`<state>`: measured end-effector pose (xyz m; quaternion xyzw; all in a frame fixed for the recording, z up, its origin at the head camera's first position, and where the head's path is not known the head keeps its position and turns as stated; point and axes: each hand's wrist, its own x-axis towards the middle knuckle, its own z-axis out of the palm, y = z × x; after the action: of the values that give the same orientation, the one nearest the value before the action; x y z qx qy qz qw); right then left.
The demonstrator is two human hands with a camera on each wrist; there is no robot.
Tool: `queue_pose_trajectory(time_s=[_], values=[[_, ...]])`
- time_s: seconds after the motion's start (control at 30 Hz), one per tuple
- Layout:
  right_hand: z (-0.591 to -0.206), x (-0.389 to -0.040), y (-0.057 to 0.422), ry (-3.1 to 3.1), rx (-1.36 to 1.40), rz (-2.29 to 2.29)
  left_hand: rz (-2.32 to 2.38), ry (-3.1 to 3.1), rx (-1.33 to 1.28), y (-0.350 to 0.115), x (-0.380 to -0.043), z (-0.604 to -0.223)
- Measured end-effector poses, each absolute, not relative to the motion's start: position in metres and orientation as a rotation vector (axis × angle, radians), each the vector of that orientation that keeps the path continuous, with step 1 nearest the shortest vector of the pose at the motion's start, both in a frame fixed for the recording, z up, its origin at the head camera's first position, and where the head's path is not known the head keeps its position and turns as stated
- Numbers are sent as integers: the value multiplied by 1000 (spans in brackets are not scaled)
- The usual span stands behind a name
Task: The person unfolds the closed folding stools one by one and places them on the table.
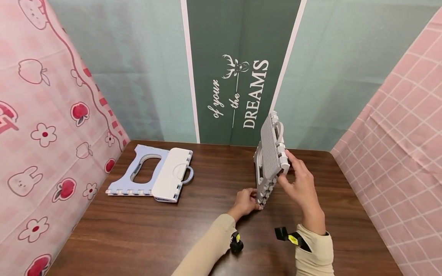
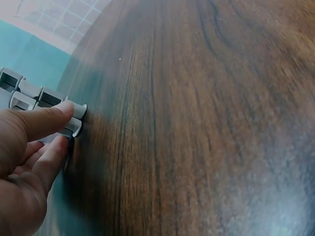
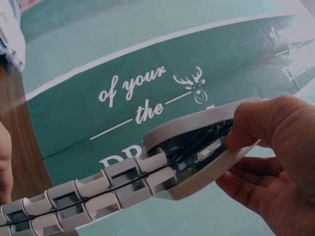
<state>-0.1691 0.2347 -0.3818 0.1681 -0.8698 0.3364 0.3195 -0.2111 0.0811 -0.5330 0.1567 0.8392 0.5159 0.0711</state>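
Note:
A grey folding step stool (image 1: pixel 271 149), mostly folded, stands on edge on the right half of the table. My left hand (image 1: pixel 245 201) pinches its low near corner; in the left wrist view the thumb and fingers close around the end of the hinge knuckles (image 2: pixel 49 98). Higher up, my right hand (image 1: pixel 302 186) grips the near upper corner. From the right wrist, the two panels (image 3: pixel 197 123) lie close together along the hinge row, with the right thumb and fingers on their far end. A carrying handle (image 1: pixel 280 132) loops out from the upper edge.
A second folding stool, blue and white (image 1: pixel 148 168), lies flat at the table's left, its loop handle (image 1: pixel 188 174) pointing right. Behind the brown wooden table (image 1: pixel 221 168) hangs a green printed cloth (image 1: pixel 221 38). Pink patterned cloths (image 1: pixel 51 126) flank both sides.

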Motion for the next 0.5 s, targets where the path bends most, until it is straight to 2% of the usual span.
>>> queue_pose_trajectory(time_s=[0.5], values=[[-382, -167, 235, -2374, 436, 886, 1477, 2543, 571, 67, -209, -521]])
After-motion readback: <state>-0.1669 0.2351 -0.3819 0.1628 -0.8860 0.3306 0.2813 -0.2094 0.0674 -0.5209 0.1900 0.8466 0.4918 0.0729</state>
